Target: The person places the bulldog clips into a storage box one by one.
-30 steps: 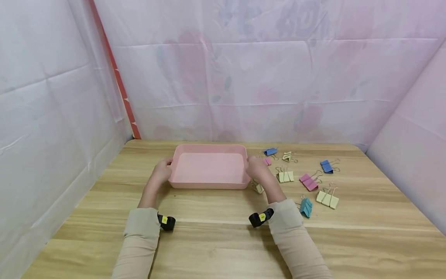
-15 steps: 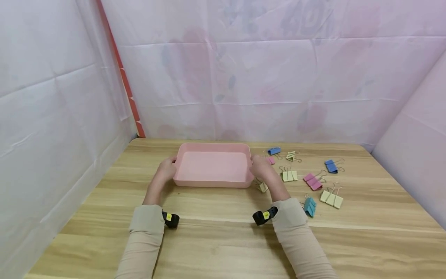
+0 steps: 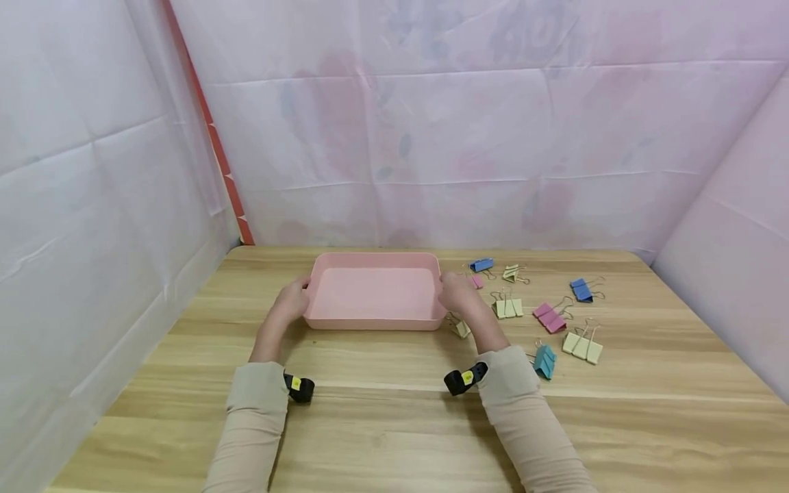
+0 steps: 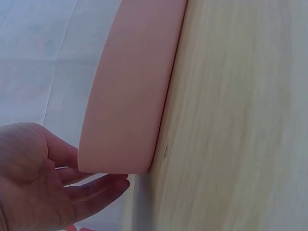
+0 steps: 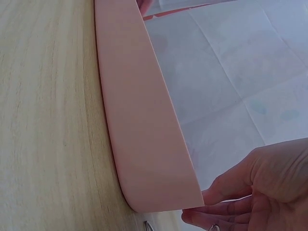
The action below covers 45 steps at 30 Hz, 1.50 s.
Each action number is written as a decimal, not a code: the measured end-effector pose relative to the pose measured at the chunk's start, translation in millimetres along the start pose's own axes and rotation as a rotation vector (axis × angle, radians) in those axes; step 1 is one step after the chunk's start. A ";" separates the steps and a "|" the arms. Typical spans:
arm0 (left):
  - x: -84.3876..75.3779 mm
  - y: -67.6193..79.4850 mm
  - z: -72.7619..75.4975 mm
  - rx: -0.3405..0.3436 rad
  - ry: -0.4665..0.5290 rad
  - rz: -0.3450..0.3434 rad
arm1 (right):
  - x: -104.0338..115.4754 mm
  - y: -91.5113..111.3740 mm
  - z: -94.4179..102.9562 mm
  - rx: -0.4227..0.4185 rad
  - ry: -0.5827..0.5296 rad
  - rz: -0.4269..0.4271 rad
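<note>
A shallow pink rectangular tray (image 3: 372, 294) rests flat on the wooden table, with nothing in it. At its left short side my left hand (image 3: 291, 300) grips the wall. In the left wrist view the left thumb passes behind the tray wall (image 4: 127, 96) while the other fingers lie outside the short end. My right hand (image 3: 459, 293) holds the opposite short side, its thumb at the rim and its fingers outside, as the right wrist view shows. Beside that hand lies a pale yellow binder clip (image 3: 461, 329), partly covered, and a small pink binder clip (image 3: 477, 281).
Several more binder clips lie scattered right of the tray, among them a blue clip (image 3: 581, 290), a magenta clip (image 3: 549, 318), a teal clip (image 3: 545, 361) and a pale yellow clip (image 3: 582, 348). Patterned white sheets (image 3: 431, 137) hang behind and beside the wooden table (image 3: 382, 424).
The head view sways slightly right, then back a little. Both hands keep their grip, and the tray shows no clear movement on the table.
</note>
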<state>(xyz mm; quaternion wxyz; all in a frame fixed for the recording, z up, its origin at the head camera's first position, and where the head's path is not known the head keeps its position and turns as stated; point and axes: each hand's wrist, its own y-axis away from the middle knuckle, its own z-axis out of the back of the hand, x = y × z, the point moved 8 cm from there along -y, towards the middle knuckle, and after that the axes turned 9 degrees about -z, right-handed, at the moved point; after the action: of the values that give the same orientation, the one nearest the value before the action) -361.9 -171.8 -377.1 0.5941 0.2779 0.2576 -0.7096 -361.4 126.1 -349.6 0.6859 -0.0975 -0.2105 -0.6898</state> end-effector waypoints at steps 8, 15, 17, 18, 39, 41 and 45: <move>2.3 -9.8 11.5 0.006 -0.217 -0.026 | -0.4 -2.7 -2.0 0.004 -0.030 -0.014; 10.0 -15.1 12.0 0.102 -0.587 -0.099 | 2.1 -0.2 -4.8 0.017 -0.037 -0.015; 11.0 -15.8 10.1 0.126 -0.672 -0.146 | 2.9 0.4 -4.6 0.015 -0.036 -0.016; 11.8 -15.7 9.6 0.132 -0.699 -0.165 | 3.1 0.2 -4.7 0.014 -0.038 -0.016; 18.6 -12.7 11.1 0.120 -0.709 -0.166 | 4.8 1.0 2.4 0.016 -0.053 0.014; 18.2 -13.0 10.3 0.117 -0.706 -0.165 | 4.8 2.2 6.4 -0.003 -0.020 0.013; 17.0 -14.2 8.3 0.115 -0.695 -0.163 | 3.6 4.6 12.4 -0.021 0.021 0.015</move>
<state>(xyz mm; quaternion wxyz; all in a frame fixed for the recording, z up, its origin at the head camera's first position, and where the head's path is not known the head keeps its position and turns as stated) -379.1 -187.2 -382.7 0.5708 0.0316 0.0211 -0.8202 -358.9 128.2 -336.3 0.6922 -0.0987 -0.1954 -0.6877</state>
